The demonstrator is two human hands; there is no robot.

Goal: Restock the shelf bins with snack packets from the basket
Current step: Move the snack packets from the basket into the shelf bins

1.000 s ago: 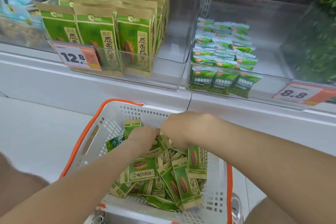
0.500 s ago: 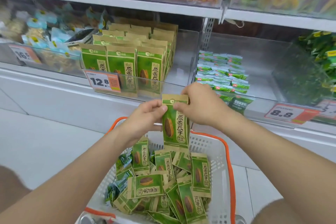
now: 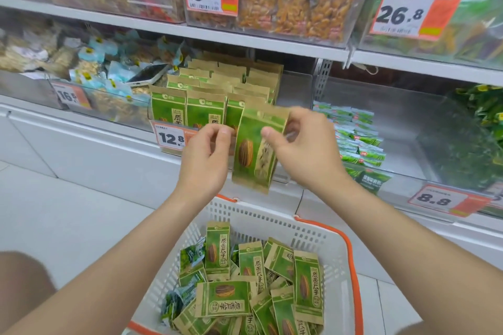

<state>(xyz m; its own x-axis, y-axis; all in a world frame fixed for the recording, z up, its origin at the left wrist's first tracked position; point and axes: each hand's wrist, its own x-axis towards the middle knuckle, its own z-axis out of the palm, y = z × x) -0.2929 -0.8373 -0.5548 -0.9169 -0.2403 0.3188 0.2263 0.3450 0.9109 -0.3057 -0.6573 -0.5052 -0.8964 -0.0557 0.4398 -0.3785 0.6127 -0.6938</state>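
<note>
Green-and-kraft seed packet [image 3: 254, 149] held upright in mid-air, above the basket [image 3: 275, 223] and in front of the clear shelf bin [image 3: 217, 95] of matching packets. Right hand [image 3: 307, 149]: grip clamped on the packet's upper right side, thumb across its front. Left hand [image 3: 206, 155]: fingertips pinched together at the packet's upper left edge; contact too blurred to confirm. Packet slightly tilted, motion-blurred. Bin rows stand upright behind a 12.8 price tag [image 3: 171, 139]. Next bin to the right holds small green sachets [image 3: 356, 139], tagged 8.8 [image 3: 435, 200]. White basket with orange handles sits below, loose seed packets [image 3: 245, 280] piled flat and overlapping, a few small green sachets along its left side.
</note>
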